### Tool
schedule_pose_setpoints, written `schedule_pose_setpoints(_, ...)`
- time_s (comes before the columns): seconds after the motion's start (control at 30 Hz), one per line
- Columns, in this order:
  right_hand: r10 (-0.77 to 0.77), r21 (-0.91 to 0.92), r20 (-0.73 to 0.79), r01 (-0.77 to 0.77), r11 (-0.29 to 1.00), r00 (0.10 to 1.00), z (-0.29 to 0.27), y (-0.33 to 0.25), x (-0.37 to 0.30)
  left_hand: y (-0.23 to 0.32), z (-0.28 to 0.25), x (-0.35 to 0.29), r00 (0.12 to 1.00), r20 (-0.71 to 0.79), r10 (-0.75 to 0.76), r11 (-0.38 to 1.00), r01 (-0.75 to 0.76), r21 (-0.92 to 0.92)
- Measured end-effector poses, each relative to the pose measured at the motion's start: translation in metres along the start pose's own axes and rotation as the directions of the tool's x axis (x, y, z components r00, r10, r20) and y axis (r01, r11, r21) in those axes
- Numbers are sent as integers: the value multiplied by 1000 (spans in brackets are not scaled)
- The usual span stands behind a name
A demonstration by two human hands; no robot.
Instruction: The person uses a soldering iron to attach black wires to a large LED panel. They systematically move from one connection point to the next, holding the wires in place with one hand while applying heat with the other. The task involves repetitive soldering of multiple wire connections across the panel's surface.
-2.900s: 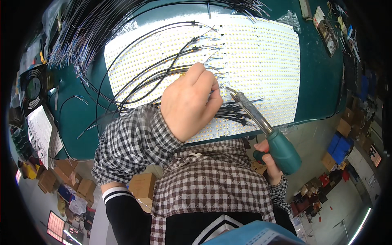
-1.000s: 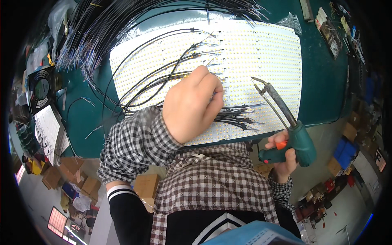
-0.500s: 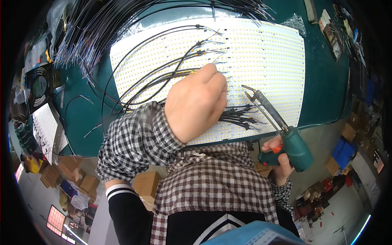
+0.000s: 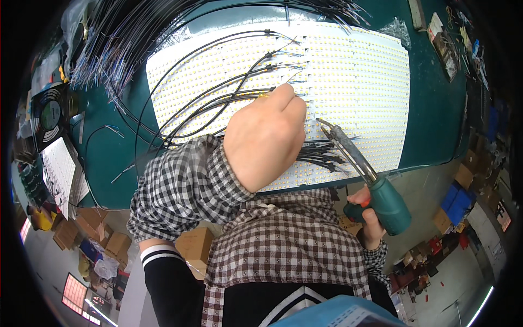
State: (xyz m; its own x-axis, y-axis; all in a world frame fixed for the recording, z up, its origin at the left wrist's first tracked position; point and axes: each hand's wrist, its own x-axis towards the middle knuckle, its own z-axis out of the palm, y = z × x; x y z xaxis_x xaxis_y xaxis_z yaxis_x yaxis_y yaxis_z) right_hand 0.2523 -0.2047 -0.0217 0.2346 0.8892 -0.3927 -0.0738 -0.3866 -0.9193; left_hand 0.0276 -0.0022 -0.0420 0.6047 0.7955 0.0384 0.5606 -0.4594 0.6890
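My left hand (image 4: 266, 140) is closed over the middle of a white LED panel (image 4: 376, 82) dotted with small yellow chips. Its fingertips point down and are hidden, so what they pinch cannot be seen. Thin wire ends show just beside the fingers. Several black cables (image 4: 268, 54) with bare coloured wire ends run across the panel from the left, some passing under this hand. My right hand (image 4: 372, 224) grips the handle of a green soldering gun (image 4: 391, 204). Its tip slants up and left, close to the left fingers over the panel. A bundle of black cable ends (image 4: 321, 157) lies below.
A large heap of stripped wires (image 4: 117, 52) spreads at the far left of the green table (image 4: 106, 163). A black fan (image 4: 52, 113) and a stack of white sheets (image 4: 64, 171) sit at the left edge. Tools and scraps (image 4: 444, 49) lie far right.
The soldering gun has moved slightly left, its tip coming closer to my left hand. My left hand has shifted a little right and remains closed.
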Motion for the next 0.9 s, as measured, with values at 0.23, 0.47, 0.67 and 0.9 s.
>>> schedule_pose_setpoints(0.23,-31,-78,-43,28,997,999,-1,3,0,3,1,3,998,41,37,997,-40,70)
schedule_pose_setpoints(0.47,-35,-84,-62,30,996,997,1,1,1,0,-1,7,995,81,58,997,-63,54)
schedule_pose_setpoints(0.67,-29,-58,-59,25,998,998,0,2,-1,-4,-4,14,982,189,20,1000,-21,6)
schedule_pose_setpoints(0.9,-57,-114,-30,53,992,998,-1,3,-1,-4,-6,15,977,214,-9,1000,11,-8)
